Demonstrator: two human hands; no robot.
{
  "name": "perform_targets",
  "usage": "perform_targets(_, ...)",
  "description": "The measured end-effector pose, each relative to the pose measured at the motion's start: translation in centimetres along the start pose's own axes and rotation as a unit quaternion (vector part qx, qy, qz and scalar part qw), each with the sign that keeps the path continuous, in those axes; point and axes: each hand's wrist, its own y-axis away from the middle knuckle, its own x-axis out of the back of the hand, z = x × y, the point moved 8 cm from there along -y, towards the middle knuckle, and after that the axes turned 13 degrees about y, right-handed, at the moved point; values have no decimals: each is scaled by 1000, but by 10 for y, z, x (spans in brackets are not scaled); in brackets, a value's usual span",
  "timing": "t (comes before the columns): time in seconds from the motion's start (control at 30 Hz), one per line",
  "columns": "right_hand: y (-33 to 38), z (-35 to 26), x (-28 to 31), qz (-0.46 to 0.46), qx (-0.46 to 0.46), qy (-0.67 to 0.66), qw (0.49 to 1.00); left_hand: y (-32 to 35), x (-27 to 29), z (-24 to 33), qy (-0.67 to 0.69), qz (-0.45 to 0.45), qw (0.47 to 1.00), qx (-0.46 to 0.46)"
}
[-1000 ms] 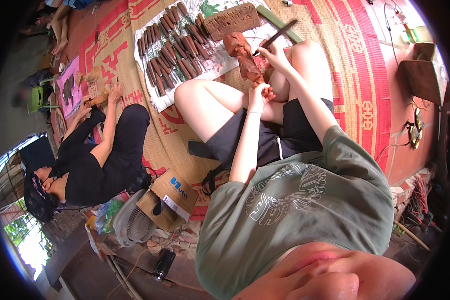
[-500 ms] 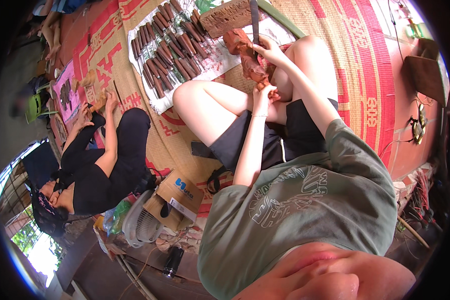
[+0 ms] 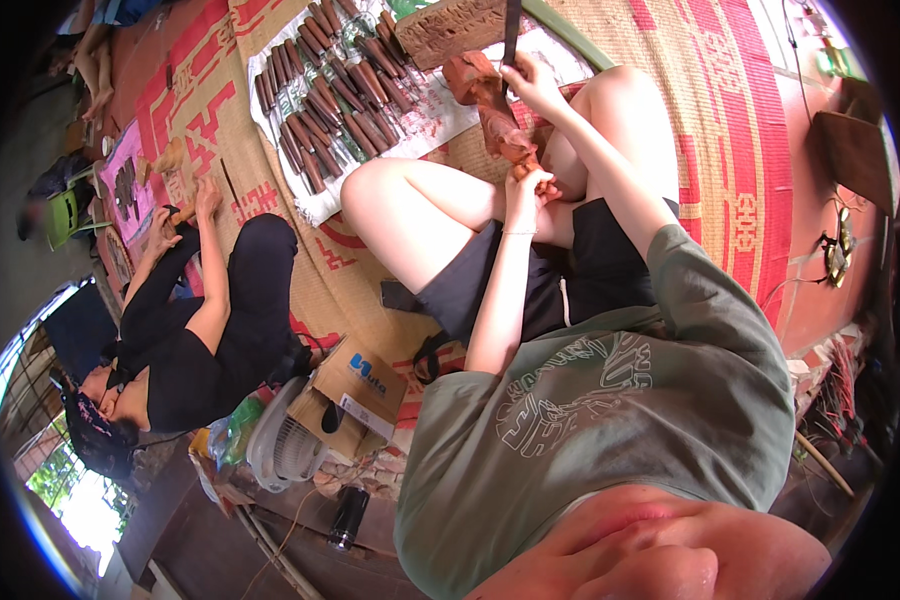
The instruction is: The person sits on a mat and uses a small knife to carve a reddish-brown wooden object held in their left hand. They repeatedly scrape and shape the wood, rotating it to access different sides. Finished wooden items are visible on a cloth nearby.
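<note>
In my left hand is the lower end of a reddish-brown carved wooden figure, tilted between my knees with its blocky head away from me. My right hand is closed round the near part of a long, dark, flat bar that looks like a file. The file stands against the figure's right side, and its far end runs out of view at the top. Many details of the carving are too small to make out. My left fingers partly hide its lower end.
Several wooden-handled carving tools lie in rows on a white cloth ahead left. Beyond the figure is a wooden block. Another person sits at left, holding a wooden piece. A cardboard box and a fan stand nearer.
My right hand has shifted slightly up and left with the file, whose angle has changed a little. The left hand keeps its hold on the figure. The other person's hands have moved left.
</note>
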Motion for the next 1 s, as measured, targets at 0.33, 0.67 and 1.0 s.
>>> perform_targets(0.33, 1, 12, -22, -103, 8, -94, 990, 0, 1, -2, 6, -2, 1000, 9)
perform_targets(0.67, -6, 22, -27, -109, -53, -148, 982, 3, 0, 0, 14, 6, 1000, 4)
perform_targets(1.0, 3, 21, -4, -100, -72, -153, 980, 4, -3, 1, -11, -7, 1000, -5)
